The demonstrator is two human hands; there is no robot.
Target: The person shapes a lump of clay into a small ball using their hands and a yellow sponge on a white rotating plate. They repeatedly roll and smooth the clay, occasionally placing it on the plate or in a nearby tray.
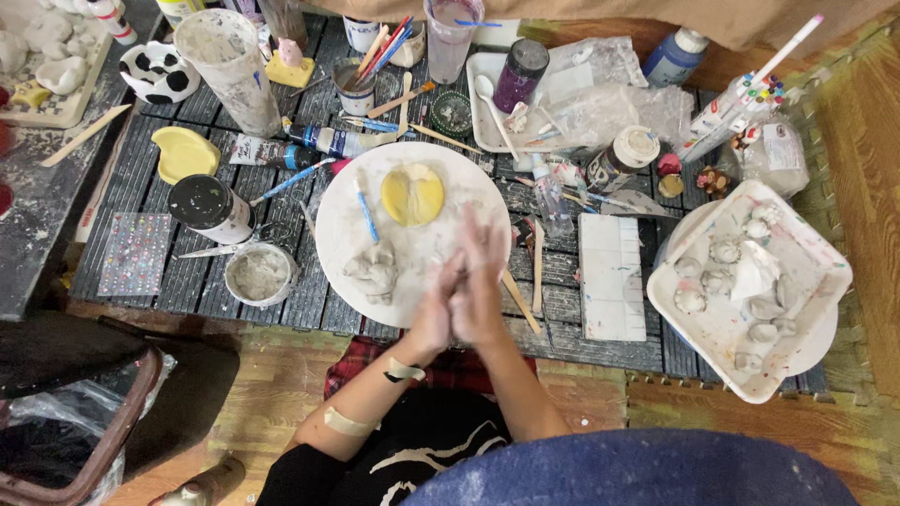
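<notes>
My left hand [437,314] and my right hand [483,281] are pressed palm to palm over the near edge of a round white board [342,220]. Both are smeared with pale clay. Whatever lies between the palms is hidden. On the board sits a grey lump of clay [373,274] just left of my hands, a yellow clay disc [412,194] farther back, and a blue-handled tool [366,214].
A white square tray [806,244] with several small clay pieces stands at the right. A white tile palette [611,276], wooden sticks [521,302], a clay-filled cup [260,275], jars, paint tubes and brushes crowd the dark slatted table [187,281].
</notes>
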